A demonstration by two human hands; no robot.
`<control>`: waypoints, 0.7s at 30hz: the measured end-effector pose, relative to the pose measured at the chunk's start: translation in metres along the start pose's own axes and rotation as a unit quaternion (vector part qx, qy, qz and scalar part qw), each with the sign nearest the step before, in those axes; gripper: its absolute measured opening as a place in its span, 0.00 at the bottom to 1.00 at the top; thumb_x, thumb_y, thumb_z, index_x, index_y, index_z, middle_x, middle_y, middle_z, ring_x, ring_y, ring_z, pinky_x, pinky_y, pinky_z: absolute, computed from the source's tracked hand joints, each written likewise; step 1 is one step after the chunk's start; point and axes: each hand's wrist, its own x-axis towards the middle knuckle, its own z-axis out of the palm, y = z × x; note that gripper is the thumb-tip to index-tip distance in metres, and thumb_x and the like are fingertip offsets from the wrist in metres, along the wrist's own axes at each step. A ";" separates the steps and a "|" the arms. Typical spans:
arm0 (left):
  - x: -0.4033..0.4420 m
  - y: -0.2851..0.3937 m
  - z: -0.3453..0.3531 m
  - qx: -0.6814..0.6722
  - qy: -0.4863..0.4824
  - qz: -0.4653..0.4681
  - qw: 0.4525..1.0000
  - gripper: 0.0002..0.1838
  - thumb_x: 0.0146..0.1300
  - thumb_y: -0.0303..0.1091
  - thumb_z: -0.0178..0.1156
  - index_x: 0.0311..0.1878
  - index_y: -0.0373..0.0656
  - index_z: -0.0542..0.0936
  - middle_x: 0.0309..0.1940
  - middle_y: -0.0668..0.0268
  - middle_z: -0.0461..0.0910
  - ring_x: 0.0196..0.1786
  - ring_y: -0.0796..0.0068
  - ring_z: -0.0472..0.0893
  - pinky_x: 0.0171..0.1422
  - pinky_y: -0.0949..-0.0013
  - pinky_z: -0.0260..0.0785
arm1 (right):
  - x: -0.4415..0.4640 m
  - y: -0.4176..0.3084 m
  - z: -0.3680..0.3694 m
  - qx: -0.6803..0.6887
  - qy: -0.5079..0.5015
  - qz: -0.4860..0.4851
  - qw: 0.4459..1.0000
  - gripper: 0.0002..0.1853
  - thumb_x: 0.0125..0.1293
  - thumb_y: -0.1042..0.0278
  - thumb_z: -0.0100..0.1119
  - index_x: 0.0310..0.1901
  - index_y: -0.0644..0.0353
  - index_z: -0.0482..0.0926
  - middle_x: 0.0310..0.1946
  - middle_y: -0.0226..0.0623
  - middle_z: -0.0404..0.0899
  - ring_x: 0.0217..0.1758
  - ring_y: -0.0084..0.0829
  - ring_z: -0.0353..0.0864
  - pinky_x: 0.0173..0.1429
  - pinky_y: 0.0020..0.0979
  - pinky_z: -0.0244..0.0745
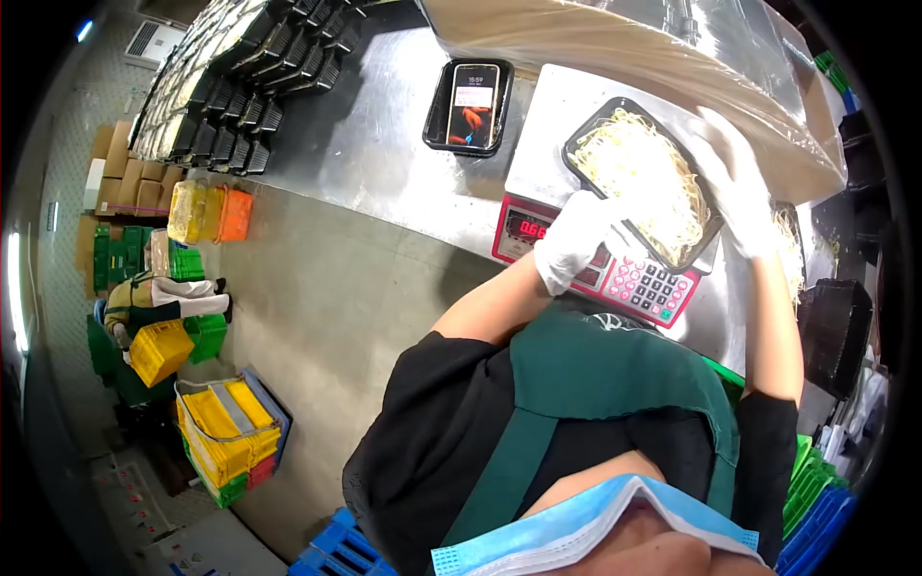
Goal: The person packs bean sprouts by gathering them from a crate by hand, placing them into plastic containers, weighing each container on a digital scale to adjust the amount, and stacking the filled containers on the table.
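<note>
A black plastic tray (715,228) heaped with pale bean sprouts (639,178) rests tilted on the scale's metal plate (538,144). My left hand (573,242), in a white glove, reaches over the tray's near left edge. Its fingers are drawn together at the sprouts, and what they pinch is hidden. Along the tray's right side lies my right hand (738,182), also gloved, with its fingers stretched out. Beneath the tray's near edge shows the red scale (615,278) with its keypad and lit red digits.
A phone (473,106) lies in another black tray (432,130) left of the scale. Stacked filled trays (240,86) stand at the far left. Plastic film (634,38) covers something behind. More sprouts (789,250) lie right. A person (158,298) bends among crates on the floor.
</note>
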 end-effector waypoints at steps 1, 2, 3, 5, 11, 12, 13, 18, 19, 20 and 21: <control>-0.001 0.013 0.008 0.024 0.013 -0.105 0.994 0.18 0.61 0.41 0.58 0.51 0.42 0.81 0.32 0.58 0.83 0.29 0.70 0.81 0.36 0.73 0.72 | -0.038 0.025 -0.021 0.196 0.024 0.003 0.980 0.27 0.68 0.58 0.55 0.64 0.63 0.67 0.62 0.45 0.70 0.66 0.33 0.68 0.69 0.33 0.61; -0.002 0.027 0.016 0.047 0.021 -0.214 0.975 0.16 0.62 0.42 0.57 0.46 0.43 0.83 0.28 0.62 0.83 0.26 0.73 0.79 0.33 0.73 0.70 | -0.062 0.038 -0.036 0.139 0.087 0.019 0.986 0.26 0.70 0.61 0.52 0.64 0.67 0.66 0.61 0.44 0.71 0.63 0.33 0.71 0.68 0.31 0.63; -0.003 0.038 0.021 0.065 0.025 -0.316 0.946 0.15 0.63 0.43 0.57 0.41 0.43 0.85 0.23 0.65 0.83 0.23 0.76 0.77 0.30 0.73 0.69 | -0.087 0.063 -0.073 0.271 0.103 0.058 0.955 0.24 0.71 0.63 0.51 0.63 0.68 0.67 0.60 0.45 0.72 0.61 0.33 0.73 0.66 0.30 0.65; -0.029 0.059 0.029 0.300 -0.104 -0.373 0.872 0.22 0.62 0.51 0.61 0.28 0.37 0.83 0.25 0.63 0.82 0.30 0.74 0.79 0.39 0.70 0.72 | -0.136 0.125 -0.091 0.212 0.232 0.151 0.937 0.23 0.70 0.62 0.52 0.60 0.71 0.70 0.54 0.45 0.76 0.50 0.26 0.77 0.54 0.24 0.71; -0.011 0.030 0.052 0.039 0.013 -0.305 0.951 0.20 0.61 0.46 0.64 0.26 0.36 0.84 0.18 0.68 0.79 0.21 0.84 0.74 0.27 0.77 0.65 | -0.174 0.145 -0.095 0.222 0.301 0.159 0.913 0.20 0.70 0.61 0.53 0.55 0.69 0.75 0.40 0.38 0.83 0.31 0.17 0.74 0.35 0.16 0.67; -0.003 0.028 0.059 0.012 0.054 -0.267 0.962 0.20 0.62 0.44 0.62 0.26 0.35 0.83 0.18 0.68 0.79 0.21 0.84 0.73 0.27 0.77 0.65 | -0.162 0.138 -0.086 0.204 0.301 0.127 0.923 0.19 0.71 0.60 0.52 0.54 0.68 0.76 0.41 0.38 0.82 0.34 0.17 0.75 0.37 0.18 0.68; 0.004 0.029 0.064 -0.016 0.100 -0.226 0.969 0.19 0.64 0.43 0.60 0.26 0.34 0.83 0.17 0.68 0.79 0.20 0.84 0.73 0.26 0.76 0.64 | -0.150 0.130 -0.081 0.190 0.286 0.125 0.931 0.17 0.72 0.62 0.52 0.52 0.68 0.77 0.43 0.38 0.82 0.38 0.19 0.78 0.42 0.21 0.72; -0.023 0.043 0.022 0.447 0.048 0.090 0.889 0.09 0.62 0.33 0.59 0.34 0.38 0.83 0.18 0.65 0.78 0.24 0.87 0.76 0.29 0.76 0.69 | -0.124 0.087 -0.047 0.167 0.196 -0.004 0.966 0.14 0.72 0.72 0.49 0.54 0.69 0.75 0.53 0.46 0.78 0.52 0.31 0.79 0.58 0.30 0.73; -0.040 0.055 0.005 0.268 0.177 -0.041 0.946 0.08 0.61 0.30 0.57 0.36 0.36 0.82 0.24 0.64 0.80 0.27 0.82 0.78 0.32 0.75 0.71 | -0.130 0.092 -0.046 0.197 0.176 -0.009 0.964 0.15 0.72 0.72 0.48 0.55 0.71 0.74 0.54 0.46 0.77 0.56 0.34 0.78 0.63 0.34 0.71; -0.058 0.067 -0.012 0.045 0.344 -0.108 0.931 0.08 0.59 0.27 0.56 0.38 0.35 0.81 0.29 0.63 0.82 0.31 0.77 0.80 0.36 0.73 0.72 | -0.136 0.100 -0.044 0.204 0.196 -0.002 0.959 0.16 0.72 0.68 0.48 0.55 0.69 0.74 0.52 0.45 0.79 0.52 0.32 0.79 0.59 0.32 0.73; -0.077 0.063 -0.038 0.132 0.380 0.027 0.915 0.09 0.61 0.27 0.55 0.41 0.34 0.80 0.32 0.62 0.82 0.31 0.75 0.80 0.36 0.73 0.72 | -0.143 0.105 -0.048 0.200 0.197 0.000 0.960 0.16 0.72 0.68 0.48 0.55 0.69 0.74 0.52 0.45 0.79 0.52 0.32 0.79 0.59 0.32 0.73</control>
